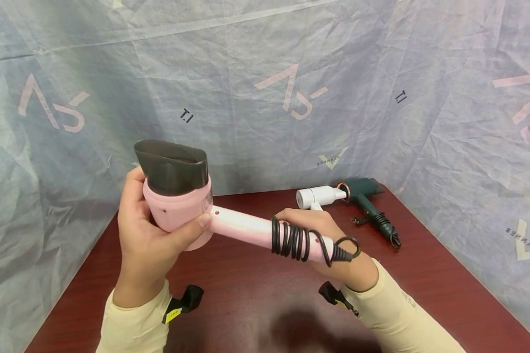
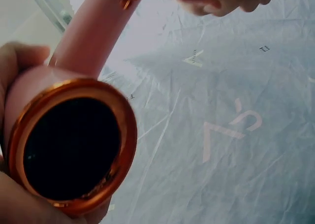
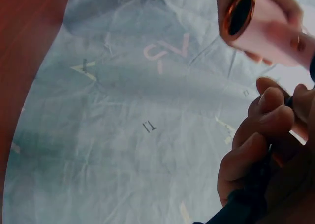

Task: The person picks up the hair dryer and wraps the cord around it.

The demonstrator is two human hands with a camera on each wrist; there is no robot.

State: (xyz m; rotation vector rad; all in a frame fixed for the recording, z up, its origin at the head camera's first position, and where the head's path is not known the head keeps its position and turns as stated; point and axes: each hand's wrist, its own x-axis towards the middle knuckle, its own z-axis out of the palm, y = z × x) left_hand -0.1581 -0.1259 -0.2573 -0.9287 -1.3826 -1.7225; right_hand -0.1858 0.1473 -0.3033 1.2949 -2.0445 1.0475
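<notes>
A pink hair dryer [image 1: 243,226] is held up above the table, its black nozzle [image 1: 174,171] pointing upward. My left hand [image 1: 143,240] grips the barrel, with the thumb across its near side. The handle slants to the right, and a black cord [image 1: 293,240] is coiled round its lower part. My right hand [image 1: 329,228] is behind that corded end, largely covered by it in the head view. In the right wrist view its fingers [image 3: 246,152] are curled at the cord and handle. A copper-coloured ring [image 2: 129,135] rims the barrel's dark end in the left wrist view.
At the back right of the dark red table [image 1: 243,304] lie a white hair dryer [image 1: 318,196] and a dark green hair dryer [image 1: 357,189], the white one's nozzle at the green one's round end. Grey printed sheeting [image 1: 229,98] stands round the table.
</notes>
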